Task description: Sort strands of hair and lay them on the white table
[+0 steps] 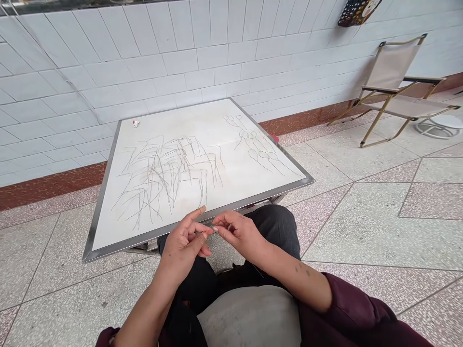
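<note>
Looking down past the tiled wall (202, 58) along the top of the frame and the speckled floor (379, 231) around the lower part and right. Looking onto the pale, metal-edged counter (213, 120), reaching from lower left to just right of centre. Seeing a folding chair (390, 67) in the upper right, beside a low round stool (439, 126). Wearing dark trousers (278, 226) and maroon sleeves (354, 303) at the bottom of the frame.

Holding the left hand (181, 248) and right hand (246, 236) close together at lower centre, just in front of the counter's near edge. Keeping each grip narrow: pinching with thumb and fingers on both sides, meeting at the fingertips around a thin strand (211, 229). Being unable to tell its full length or shape, the fingers hiding much of it.

Seeing many angled wires (181, 154) lying on the left and middle of the counter, overlapping in a loose spread. Seeing fewer looped wires (267, 155) lying apart from these, towards the counter's right edge. Judging by these two groups, apparently having shaped a good number of pieces already, and working on one more between the fingertips; being unable to tell how much is remaining. Spotting a small white-and-red figure (136, 124) near the counter's far left corner.
</note>
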Action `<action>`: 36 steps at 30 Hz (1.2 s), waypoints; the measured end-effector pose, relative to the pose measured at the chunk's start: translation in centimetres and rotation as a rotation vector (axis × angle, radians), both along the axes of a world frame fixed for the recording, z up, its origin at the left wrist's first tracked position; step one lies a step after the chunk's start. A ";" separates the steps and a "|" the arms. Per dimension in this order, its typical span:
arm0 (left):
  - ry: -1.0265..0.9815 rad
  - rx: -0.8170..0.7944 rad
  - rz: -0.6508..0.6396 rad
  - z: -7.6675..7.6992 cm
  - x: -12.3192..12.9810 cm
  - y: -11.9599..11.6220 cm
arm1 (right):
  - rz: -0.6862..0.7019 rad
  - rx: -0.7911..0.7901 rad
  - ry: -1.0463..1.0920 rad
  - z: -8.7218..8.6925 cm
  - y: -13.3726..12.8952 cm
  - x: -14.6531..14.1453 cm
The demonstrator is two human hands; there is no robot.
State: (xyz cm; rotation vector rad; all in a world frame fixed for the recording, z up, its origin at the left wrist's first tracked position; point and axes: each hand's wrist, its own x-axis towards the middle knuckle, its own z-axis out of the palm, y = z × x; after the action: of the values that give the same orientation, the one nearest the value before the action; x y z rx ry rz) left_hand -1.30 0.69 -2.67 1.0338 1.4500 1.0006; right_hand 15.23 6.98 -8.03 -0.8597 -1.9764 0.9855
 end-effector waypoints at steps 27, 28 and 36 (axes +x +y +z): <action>-0.038 0.077 0.189 0.5 0.3 0.7 | -0.047 0.354 0.022 -1.0 -1.5 -0.2; -0.037 0.078 0.189 0.6 0.3 0.7 | -0.053 0.340 0.026 -1.0 -1.5 -0.3; -0.058 0.091 0.193 0.5 0.3 0.9 | -0.094 0.146 0.146 -0.6 -1.3 -0.3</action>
State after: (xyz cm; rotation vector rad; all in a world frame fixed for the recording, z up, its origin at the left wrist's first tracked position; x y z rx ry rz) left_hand -0.99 1.62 -2.18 0.9337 1.4889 1.2346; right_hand 14.95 5.72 -8.65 -0.7703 -1.8420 0.8159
